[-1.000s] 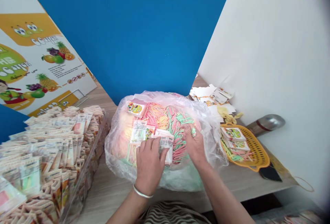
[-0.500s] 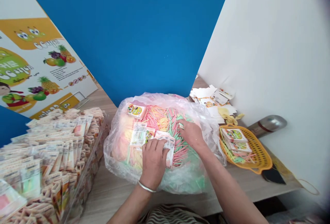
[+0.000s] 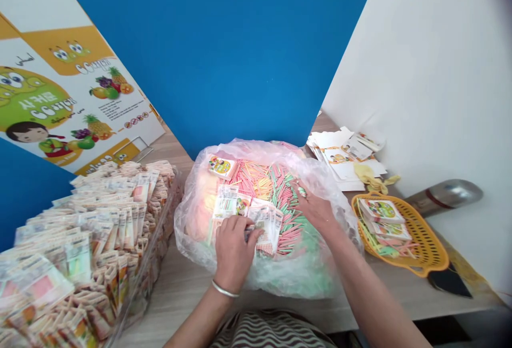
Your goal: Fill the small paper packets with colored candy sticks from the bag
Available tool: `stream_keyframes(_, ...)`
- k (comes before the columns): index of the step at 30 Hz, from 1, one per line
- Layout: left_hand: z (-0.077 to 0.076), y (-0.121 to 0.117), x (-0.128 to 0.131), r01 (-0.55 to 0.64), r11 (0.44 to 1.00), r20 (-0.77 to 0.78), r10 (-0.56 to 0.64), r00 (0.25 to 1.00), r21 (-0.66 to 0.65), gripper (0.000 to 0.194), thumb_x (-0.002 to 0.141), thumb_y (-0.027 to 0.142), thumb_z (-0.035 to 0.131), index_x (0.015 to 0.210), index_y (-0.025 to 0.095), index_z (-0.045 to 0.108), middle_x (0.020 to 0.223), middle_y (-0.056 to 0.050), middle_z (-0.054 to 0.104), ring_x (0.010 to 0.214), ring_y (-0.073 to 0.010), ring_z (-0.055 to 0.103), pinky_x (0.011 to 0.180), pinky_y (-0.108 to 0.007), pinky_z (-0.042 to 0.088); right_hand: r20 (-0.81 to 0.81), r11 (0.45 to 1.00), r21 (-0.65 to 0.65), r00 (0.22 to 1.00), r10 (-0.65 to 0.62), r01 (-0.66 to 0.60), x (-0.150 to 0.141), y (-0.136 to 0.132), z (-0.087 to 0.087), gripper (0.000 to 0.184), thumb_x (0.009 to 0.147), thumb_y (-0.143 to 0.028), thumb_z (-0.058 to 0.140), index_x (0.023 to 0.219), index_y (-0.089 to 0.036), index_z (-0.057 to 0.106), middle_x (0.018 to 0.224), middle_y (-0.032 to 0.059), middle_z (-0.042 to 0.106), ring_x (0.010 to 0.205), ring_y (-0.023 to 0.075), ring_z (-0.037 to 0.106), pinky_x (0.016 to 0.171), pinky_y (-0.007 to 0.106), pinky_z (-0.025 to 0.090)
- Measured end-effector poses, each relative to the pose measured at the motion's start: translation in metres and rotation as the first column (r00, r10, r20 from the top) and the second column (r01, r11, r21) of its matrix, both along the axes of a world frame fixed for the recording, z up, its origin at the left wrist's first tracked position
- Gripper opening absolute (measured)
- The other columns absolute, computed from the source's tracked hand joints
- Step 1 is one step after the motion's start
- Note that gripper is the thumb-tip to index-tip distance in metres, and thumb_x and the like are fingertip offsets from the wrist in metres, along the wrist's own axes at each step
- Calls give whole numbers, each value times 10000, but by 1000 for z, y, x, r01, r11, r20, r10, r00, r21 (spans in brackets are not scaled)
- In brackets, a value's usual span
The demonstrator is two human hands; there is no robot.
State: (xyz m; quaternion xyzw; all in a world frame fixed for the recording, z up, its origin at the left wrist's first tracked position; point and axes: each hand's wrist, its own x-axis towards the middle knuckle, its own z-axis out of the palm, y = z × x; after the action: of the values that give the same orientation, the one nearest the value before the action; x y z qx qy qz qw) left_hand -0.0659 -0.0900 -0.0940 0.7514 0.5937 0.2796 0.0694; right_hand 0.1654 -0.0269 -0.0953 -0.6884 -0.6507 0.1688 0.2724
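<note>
In front of me lies a clear plastic bag (image 3: 192, 241), its mouth spread around a heap of thin pink, green and yellow sticks (image 3: 286, 220). Small printed packets (image 3: 266, 222) rest on the heap, some with sticks showing through a clear window. My left hand (image 3: 235, 246), wearing a silver bangle, is closed at the near edge of these packets, thumb and fingers curled on one. My right hand (image 3: 314, 206) reaches into the right side of the heap. Its fingers are bent around a few greenish sticks (image 3: 301, 191), their tips partly hidden. A stack of printed sachets (image 3: 221, 167) sits at the back left of the bag.
On the left a clear bin (image 3: 146, 262) is packed with filled packets. A yellow basket (image 3: 436, 249) at right holds packets and sticks. Behind it lie flat printed cartons (image 3: 340, 161) and a steel flask (image 3: 454, 194). A blue panel (image 3: 224, 54) rises behind the bag.
The view has shifted, so everything sits further right. My left fingers have curled more at the packets. My right hand stays at the sticks, its fingers turned slightly.
</note>
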Motion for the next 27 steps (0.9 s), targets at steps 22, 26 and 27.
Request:
stream_keyframes(22,32,14,-2,511,726,884,326,334,-461,462,746,488,794,1074,173,715,950,-65,715,822,-188,651,806,-336,513,-941,959,-108,339,-13,-264,-61,-60,4,366,760,-516,748,743,-226,525,507,-98,447,399,82,345,402,214,307)
stream_keyframes(26,21,10,-4,316,820,782,232,579,-477,335,751,484,764,687,165,684,632,18,604,621,-133,520,614,-256,428,-832,951,-101,549,81,-292,-59,-64,7,323,801,-460,702,673,-214,537,568,-56,497,509,113,455,489,230,397)
stream_keyframes(27,18,11,-5,256,847,744,219,631,-466,339,741,471,767,645,165,656,587,33,555,586,-119,475,573,-244,387,-807,951,-106,584,89,-291,-59,-64,8,308,807,-452,689,674,-212,548,582,-47,518,531,123,479,510,237,413)
